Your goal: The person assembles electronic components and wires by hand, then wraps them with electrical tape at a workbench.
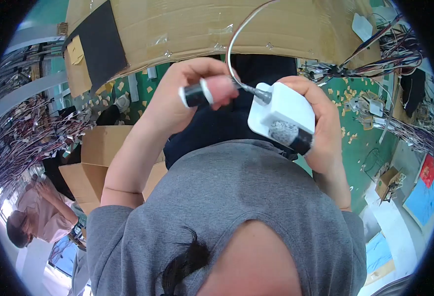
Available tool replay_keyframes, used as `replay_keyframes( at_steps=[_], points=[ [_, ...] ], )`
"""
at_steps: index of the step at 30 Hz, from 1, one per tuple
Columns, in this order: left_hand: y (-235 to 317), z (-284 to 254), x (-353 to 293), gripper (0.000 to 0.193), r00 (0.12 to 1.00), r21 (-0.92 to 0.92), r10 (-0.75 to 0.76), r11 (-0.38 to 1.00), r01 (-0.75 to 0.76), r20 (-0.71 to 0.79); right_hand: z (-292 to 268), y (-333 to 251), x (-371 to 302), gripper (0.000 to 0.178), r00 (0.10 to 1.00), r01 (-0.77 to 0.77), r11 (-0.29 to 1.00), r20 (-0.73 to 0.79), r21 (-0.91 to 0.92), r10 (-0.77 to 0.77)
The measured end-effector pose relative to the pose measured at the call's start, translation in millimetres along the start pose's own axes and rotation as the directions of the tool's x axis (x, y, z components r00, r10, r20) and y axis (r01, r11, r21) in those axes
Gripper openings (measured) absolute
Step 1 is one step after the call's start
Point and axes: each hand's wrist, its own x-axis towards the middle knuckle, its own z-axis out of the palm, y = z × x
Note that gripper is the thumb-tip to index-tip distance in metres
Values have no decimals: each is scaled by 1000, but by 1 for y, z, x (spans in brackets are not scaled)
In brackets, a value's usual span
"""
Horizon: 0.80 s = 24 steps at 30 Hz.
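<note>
My right hand (320,111) grips a white boxy plastic piece (292,106) with rounded corners. It has a rough grey patch and a black end on its near side. A grey tapered stub (262,93) sticks out of its left side. From that stub a thin white-and-brown cable (230,52) leads left, then curves up and away over the cardboard. My left hand (190,89), slightly blurred, pinches the cable close to the stub. Around its thumb sits a black band with white edges (196,95). The other fingertips are partly hidden behind the thumb.
A cardboard-covered table (192,27) lies ahead, with a black sheet (94,47) on its left. Bundles of cables (392,64) hang at right, and more at left. An open cardboard box (91,167) stands at my left, near another person (44,212). Yellow scraps litter the green floor.
</note>
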Motion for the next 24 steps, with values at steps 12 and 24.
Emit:
replay_keyframes(
  at_steps=[12,24],
  points=[
    [-6,28,-5,24,946,384,178,921,-63,-270,12,8,4,35,992,119,975,67,-185,-109],
    [29,24,8,25,995,589,84,802,-100,55,-27,-25,13,50,902,371,766,5,-525,-433]
  ],
)
